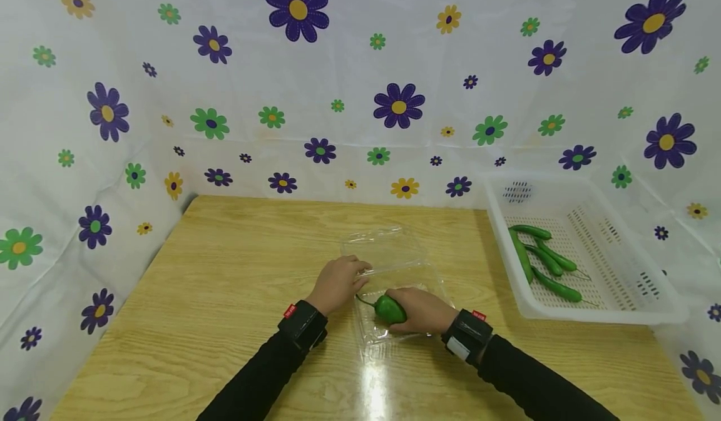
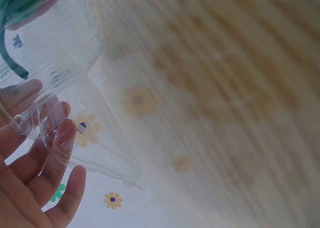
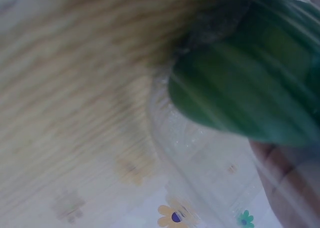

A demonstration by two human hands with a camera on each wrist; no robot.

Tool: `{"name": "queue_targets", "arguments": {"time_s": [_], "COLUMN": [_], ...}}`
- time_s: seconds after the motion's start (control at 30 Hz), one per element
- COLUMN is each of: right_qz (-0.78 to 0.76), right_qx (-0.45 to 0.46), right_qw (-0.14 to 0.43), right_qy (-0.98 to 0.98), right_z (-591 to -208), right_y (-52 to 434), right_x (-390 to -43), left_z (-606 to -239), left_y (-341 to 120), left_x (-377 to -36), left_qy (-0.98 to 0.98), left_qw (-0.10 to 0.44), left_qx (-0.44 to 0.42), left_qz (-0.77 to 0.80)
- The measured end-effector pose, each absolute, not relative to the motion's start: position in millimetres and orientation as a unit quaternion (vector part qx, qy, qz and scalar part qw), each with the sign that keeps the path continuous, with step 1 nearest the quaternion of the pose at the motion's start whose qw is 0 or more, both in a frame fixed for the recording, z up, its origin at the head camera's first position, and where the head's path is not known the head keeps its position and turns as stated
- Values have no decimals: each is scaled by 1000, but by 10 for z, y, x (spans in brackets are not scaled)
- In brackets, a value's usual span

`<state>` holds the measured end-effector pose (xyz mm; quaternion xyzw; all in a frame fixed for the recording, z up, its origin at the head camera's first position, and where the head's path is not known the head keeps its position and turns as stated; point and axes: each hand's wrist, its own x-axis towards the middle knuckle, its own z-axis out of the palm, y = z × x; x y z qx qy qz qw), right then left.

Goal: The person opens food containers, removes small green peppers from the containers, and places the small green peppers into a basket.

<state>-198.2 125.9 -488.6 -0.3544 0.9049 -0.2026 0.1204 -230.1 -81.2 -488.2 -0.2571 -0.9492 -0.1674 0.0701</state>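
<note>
A transparent plastic clamshell box (image 1: 368, 341) lies opened out on the table, its lid (image 1: 385, 249) folded back toward the far wall. My left hand (image 1: 333, 284) holds the box at its left side near the fold; in the left wrist view its fingers (image 2: 62, 133) curl about the clear edge. Over the near half of the box, my right hand (image 1: 421, 311) grips a plump green pepper (image 1: 390, 309) from the right. The pepper's thin stem points left toward my left hand. Clear plastic overlaps the pepper (image 3: 240, 92) in the right wrist view.
A white perforated plastic basket (image 1: 509, 277) stands at the right of the wooden table (image 1: 242, 264). Several long green chili peppers (image 1: 554, 286) lie inside it. White flowered cloth (image 1: 349, 52) hangs behind the table and along both sides.
</note>
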Motion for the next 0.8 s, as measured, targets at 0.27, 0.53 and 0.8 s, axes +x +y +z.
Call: {"name": "queue_targets", "arguments": {"time_s": [0.27, 0.53, 0.8], "right_qz": [-216, -229, -242], "right_qx": [-351, -344, -338], "right_qw": [133, 134, 121], "right_qy": [901, 901, 901], "right_z": [-4891, -4885, -4838], "right_y": [1266, 1278, 1296], "right_x": [-1989, -1999, -1987], "left_z": [-4873, -4881, -4863], "left_y": [-807, -813, -805], "left_x": [-2313, -2322, -2314], "left_qy": [-950, -946, -945], "left_qw": [64, 68, 73], "left_qx": [-256, -266, -267], "left_qz": [-169, -172, -173]}}
